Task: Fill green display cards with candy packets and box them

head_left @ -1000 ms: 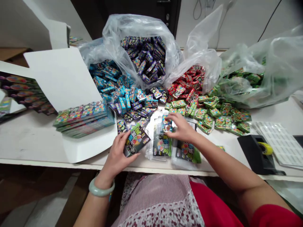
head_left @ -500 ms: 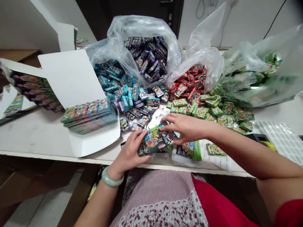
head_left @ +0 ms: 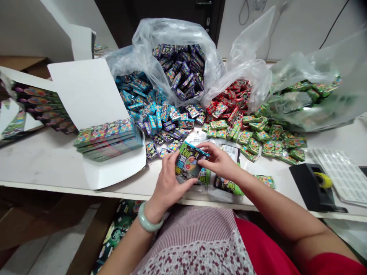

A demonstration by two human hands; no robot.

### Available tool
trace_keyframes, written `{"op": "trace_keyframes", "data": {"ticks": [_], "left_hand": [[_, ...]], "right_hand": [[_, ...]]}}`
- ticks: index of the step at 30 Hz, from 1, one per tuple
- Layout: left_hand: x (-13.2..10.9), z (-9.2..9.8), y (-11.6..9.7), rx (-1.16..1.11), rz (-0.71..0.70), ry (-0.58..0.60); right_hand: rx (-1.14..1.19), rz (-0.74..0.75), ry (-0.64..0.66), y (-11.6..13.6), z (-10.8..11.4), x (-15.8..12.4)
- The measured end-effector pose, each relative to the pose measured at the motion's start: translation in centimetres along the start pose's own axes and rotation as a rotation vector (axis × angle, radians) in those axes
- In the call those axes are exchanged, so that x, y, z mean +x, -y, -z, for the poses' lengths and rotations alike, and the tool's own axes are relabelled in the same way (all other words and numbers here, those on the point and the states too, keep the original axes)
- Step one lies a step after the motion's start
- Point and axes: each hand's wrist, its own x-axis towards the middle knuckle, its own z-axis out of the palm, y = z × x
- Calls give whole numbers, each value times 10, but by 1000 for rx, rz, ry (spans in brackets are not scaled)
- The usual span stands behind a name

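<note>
A black and green printed pouch (head_left: 187, 162) is tilted in front of me above the table's front edge. My left hand (head_left: 169, 181) grips it from the left, thumb across its lower front. The fingers of my right hand (head_left: 218, 160) close on its upper right side. Along the pouch's top edge shows a strip of blue (head_left: 197, 148), seemingly small blue boxes; how far they sit inside is hidden. Another pouch of the same kind (head_left: 225, 184) lies flat on clear plastic beneath my right wrist. Near my right forearm lies a small green box or packet (head_left: 266, 181).
Loose small boxes lie ahead in heaps: blue (head_left: 137, 91), purple (head_left: 183, 72), red (head_left: 229, 99) and green (head_left: 272, 137), partly in clear bags. An open white carton (head_left: 114, 172) with stacked boxes stands left. To the right are a tape dispenser (head_left: 311, 187) and label sheets (head_left: 341, 168).
The pouch is raised and turned more upright. Blue boxes that my right fingers held at its right side now show only as a strip along its top. My right forearm has moved down and left.
</note>
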Motion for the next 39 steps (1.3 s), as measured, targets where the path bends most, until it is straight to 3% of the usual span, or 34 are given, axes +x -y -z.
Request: {"op": "trace_keyframes", "data": {"ticks": [3, 5, 8, 11, 14, 18, 22, 26, 29, 33, 35, 39], "left_hand": [[-1, -13, -10, -405, 171, -8], [-5, -21, -12, -583, 259, -23], [-17, -27, -8, -662, 311, -15], [-27, -24, -1, -676, 312, 33], [-31, -13, 5, -682, 317, 28], [-28, -7, 6, -673, 332, -83], [-24, -13, 3, -675, 305, -100], [-23, -15, -1, -603, 280, -2], [-17, -13, -6, -517, 231, -105], [-1, -9, -10, -587, 235, -204], [2, -8, -10, -667, 258, -181], [1, -3, -9, -656, 174, -80]], "right_hand": [[-12, 18, -52, 1, 3, 1], [-52, 26, 3, 3, 9, 0], [-70, 2, 137, 5, 13, -6], [-82, 19, 180, 3, 6, -13], [-34, 25, 14, -3, -15, -19], [287, 7, -319, -14, -45, -23], [274, 31, -399, -17, -47, -22], [83, 66, -302, -14, -27, -26], [57, 89, -223, -10, -16, -24], [237, 10, -159, -6, -7, -16], [245, -2, -121, -4, -2, -14], [22, 117, -16, 5, 5, -17]]}}
